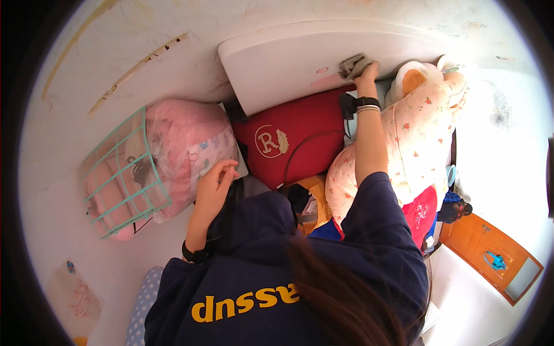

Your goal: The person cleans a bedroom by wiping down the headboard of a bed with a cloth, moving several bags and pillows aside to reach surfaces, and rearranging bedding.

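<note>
My right hand (366, 72) is closed on a greyish cloth (354, 67), which lies against the face of a white panel (288, 60) leaning on the wall. The arm reaches out past a red cushion (306, 138) with a letter emblem and a cream floral quilted bundle (424, 124). My left hand (213, 185) holds nothing, its fingers loosely bent and apart. It hangs between the red cushion and a clear bag of pink bedding (193, 150) with a mint-green grid pattern.
A stained white wall (190, 63) rises behind the panel. An orange-brown bag (314, 193) sits below the red cushion. To the right are a bright red bundle (420, 210) and a wooden door (490, 256) with a blue item hanging on it. A dark cable crosses the red cushion.
</note>
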Tool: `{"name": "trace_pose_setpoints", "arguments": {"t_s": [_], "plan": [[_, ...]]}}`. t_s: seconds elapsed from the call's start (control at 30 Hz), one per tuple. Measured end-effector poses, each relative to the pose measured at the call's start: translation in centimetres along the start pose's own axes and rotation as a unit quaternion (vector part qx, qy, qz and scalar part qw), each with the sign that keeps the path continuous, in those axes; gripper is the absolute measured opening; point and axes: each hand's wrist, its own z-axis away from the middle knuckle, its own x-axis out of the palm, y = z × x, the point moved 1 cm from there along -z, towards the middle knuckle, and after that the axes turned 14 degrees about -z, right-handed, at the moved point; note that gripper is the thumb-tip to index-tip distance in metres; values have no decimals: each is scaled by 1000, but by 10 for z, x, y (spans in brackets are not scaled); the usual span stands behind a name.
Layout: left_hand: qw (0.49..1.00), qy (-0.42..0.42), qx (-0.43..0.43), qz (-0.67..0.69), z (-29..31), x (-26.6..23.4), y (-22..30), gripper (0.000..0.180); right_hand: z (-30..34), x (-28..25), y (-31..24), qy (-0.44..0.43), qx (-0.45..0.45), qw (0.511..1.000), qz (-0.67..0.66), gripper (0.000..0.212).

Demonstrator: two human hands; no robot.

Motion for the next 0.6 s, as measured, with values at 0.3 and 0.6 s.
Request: {"name": "trace_pose_setpoints", "arguments": {"t_s": [0.3, 0.6], "plan": [[999, 32, 34, -26, 14, 2, 8, 16, 132, -2, 128, -47, -68, 997, -11, 57], [997, 50, 37, -50, 8, -14, 7, 17, 250, 57, 79, -137, -375, 896, 195, 55]]}}
